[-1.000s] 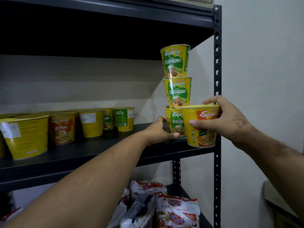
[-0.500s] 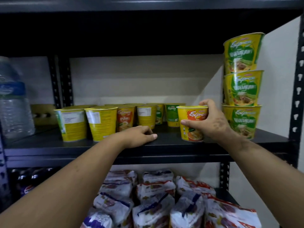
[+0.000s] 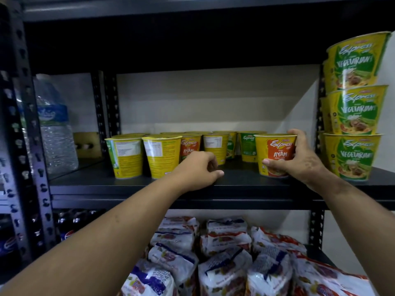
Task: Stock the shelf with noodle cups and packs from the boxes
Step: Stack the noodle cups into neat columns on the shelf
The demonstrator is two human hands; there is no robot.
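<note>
Item: yellow noodle cup with an orange "Ayam" panel (image 3: 275, 154), upright, its base on the dark metal shelf (image 3: 239, 180), right of centre. Right hand (image 3: 303, 161): wrapped round this cup from the right side, thumb across the lower front, fingers curled over the rim at the back. Left hand (image 3: 198, 171): resting on the shelf's front part, fingers loosely curled, thumb pointing right, nothing held; it sits just in front of the row of cups. Row of noodle cups (image 3: 162, 154): yellow, upright, packed side by side from the left toward the centre of the shelf, some showing printed back labels, one an orange "Ayam" face, two at the rear with green panels. Stack of three green "Vegetarian" cups (image 3: 354, 107): at the shelf's right end, just beside the held cup, with more cups partly hidden behind it. Noodle packs (image 3: 224, 259): white, blue and red bags heaped on the level below. Water bottle (image 3: 53, 124): clear, blue label, in the neighbouring bay at left; dark soda bottles (image 3: 66, 225) beneath it.
</note>
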